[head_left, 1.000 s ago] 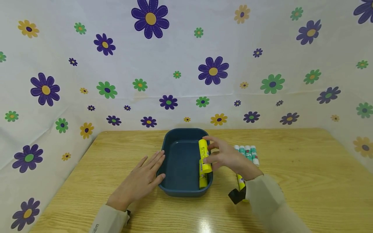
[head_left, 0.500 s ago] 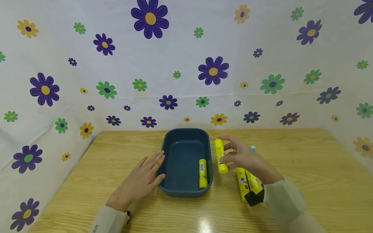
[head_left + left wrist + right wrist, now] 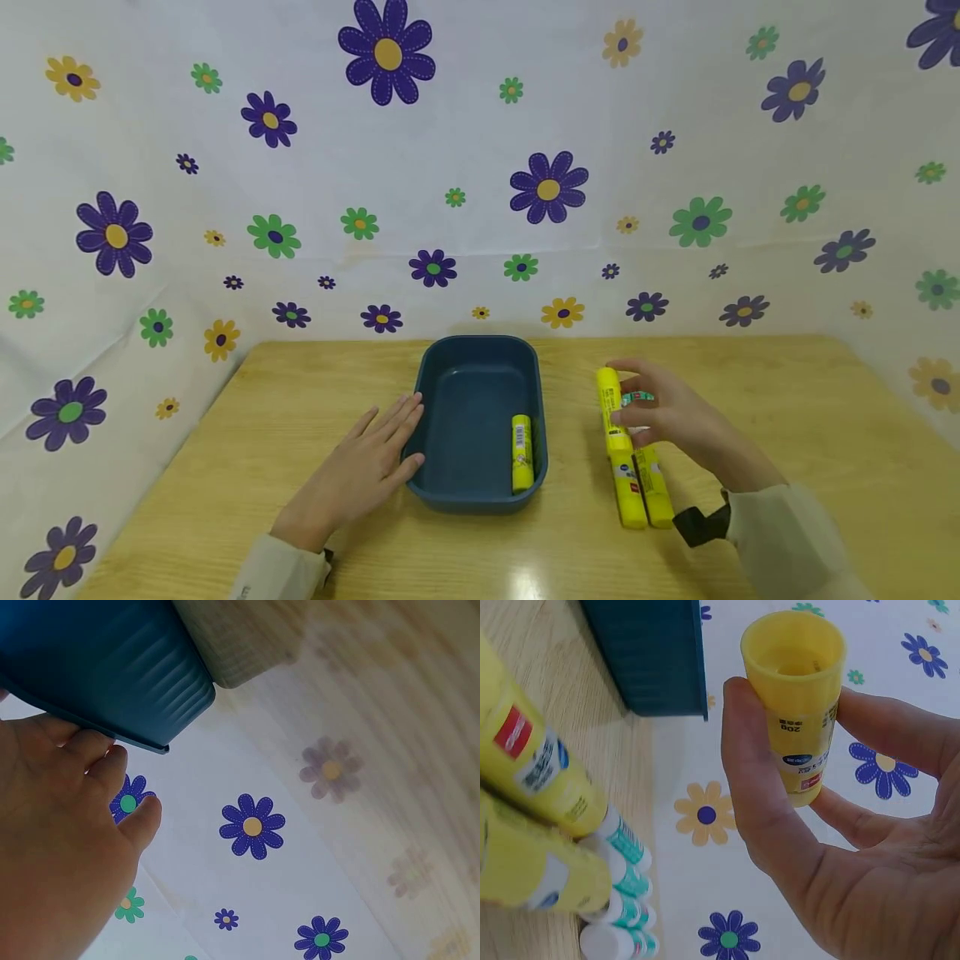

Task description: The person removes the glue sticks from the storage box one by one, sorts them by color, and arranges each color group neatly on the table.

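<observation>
My right hand (image 3: 667, 412) pinches a yellow glue stick (image 3: 611, 404) between thumb and fingers, to the right of the bin. In the right wrist view the stick's hollow end (image 3: 795, 652) faces the camera. Its lower end overlaps the nearer of two yellow glue sticks (image 3: 628, 493) lying side by side on the table. My left hand (image 3: 352, 479) lies flat with straight fingers touching the left rim of a dark blue plastic bin (image 3: 465, 400). Inside the bin, along its right wall, is one yellow glue stick (image 3: 522, 454).
Beyond the two yellow sticks lies a row of several smaller white and teal glue sticks (image 3: 626, 881), mostly hidden by my right hand in the head view. The wooden table (image 3: 315, 375) meets a white flowered cloth (image 3: 465, 167) at its back and sides.
My right hand has carried the yellow glue stick rightward, from over the bin's right side to above the yellow sticks on the table. The left hand stays on the rim.
</observation>
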`<state>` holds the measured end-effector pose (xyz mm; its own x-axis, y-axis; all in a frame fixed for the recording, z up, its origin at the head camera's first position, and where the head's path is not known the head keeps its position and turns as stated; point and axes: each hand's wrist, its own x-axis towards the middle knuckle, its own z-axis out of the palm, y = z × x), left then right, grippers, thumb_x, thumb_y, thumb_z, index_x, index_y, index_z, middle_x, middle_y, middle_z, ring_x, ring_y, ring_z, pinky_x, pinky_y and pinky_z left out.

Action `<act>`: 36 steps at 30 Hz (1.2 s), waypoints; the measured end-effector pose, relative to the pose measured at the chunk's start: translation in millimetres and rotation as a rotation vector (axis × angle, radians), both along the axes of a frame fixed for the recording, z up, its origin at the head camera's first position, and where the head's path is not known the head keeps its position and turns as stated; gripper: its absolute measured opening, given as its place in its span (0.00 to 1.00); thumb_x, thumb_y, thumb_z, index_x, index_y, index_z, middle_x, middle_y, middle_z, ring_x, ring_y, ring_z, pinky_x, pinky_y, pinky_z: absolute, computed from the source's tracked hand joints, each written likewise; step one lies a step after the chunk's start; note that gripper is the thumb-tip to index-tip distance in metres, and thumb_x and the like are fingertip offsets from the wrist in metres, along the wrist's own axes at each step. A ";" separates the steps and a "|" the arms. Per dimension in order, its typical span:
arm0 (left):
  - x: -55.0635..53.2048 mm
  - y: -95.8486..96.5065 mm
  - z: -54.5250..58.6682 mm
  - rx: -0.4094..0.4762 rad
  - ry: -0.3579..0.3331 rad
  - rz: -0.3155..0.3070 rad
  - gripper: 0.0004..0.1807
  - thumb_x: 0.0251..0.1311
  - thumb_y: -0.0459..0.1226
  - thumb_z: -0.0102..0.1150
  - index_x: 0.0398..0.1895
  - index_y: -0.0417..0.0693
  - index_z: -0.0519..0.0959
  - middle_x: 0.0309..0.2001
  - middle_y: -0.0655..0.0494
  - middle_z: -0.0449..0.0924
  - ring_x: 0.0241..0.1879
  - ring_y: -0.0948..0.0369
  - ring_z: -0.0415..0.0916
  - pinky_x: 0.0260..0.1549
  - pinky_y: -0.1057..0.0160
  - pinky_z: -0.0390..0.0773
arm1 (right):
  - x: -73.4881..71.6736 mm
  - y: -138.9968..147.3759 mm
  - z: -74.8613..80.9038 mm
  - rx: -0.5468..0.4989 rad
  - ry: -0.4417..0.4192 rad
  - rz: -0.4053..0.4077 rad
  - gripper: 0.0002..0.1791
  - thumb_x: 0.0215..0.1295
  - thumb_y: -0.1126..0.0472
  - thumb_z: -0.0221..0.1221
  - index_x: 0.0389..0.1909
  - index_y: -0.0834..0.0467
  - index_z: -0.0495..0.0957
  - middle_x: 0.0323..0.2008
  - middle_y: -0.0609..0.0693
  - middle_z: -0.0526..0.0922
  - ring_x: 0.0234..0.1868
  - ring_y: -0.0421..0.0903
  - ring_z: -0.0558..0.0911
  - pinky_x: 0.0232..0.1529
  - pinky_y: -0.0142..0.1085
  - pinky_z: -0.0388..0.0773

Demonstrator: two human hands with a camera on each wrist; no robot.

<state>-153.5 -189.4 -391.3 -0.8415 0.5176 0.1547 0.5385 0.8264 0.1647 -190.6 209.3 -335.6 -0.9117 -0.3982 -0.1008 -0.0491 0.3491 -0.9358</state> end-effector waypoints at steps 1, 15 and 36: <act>0.6 -0.2 -0.5 0.000 -0.006 0.000 0.36 0.78 0.48 0.46 0.77 0.33 0.57 0.79 0.44 0.52 0.78 0.47 0.49 0.73 0.39 0.49 | 1.2 3.7 -1.3 0.004 0.002 -0.003 0.42 0.69 0.66 0.62 0.77 0.67 0.50 0.65 0.74 0.62 0.51 0.58 0.79 0.42 0.45 0.85; 0.6 0.2 -0.6 0.027 -0.002 0.007 0.35 0.78 0.48 0.47 0.77 0.33 0.57 0.79 0.45 0.51 0.78 0.48 0.49 0.73 0.39 0.49 | 8.4 50.7 -13.1 0.078 0.028 -0.058 0.41 0.71 0.63 0.61 0.76 0.70 0.49 0.64 0.76 0.63 0.53 0.60 0.79 0.41 0.48 0.86; 2.2 0.5 1.2 0.022 -0.008 0.011 0.36 0.78 0.49 0.45 0.78 0.34 0.57 0.80 0.46 0.50 0.78 0.48 0.48 0.73 0.39 0.48 | 23.8 73.9 -42.9 0.129 -0.043 -0.043 0.39 0.65 0.70 0.62 0.72 0.73 0.53 0.58 0.77 0.65 0.49 0.61 0.82 0.32 0.47 0.86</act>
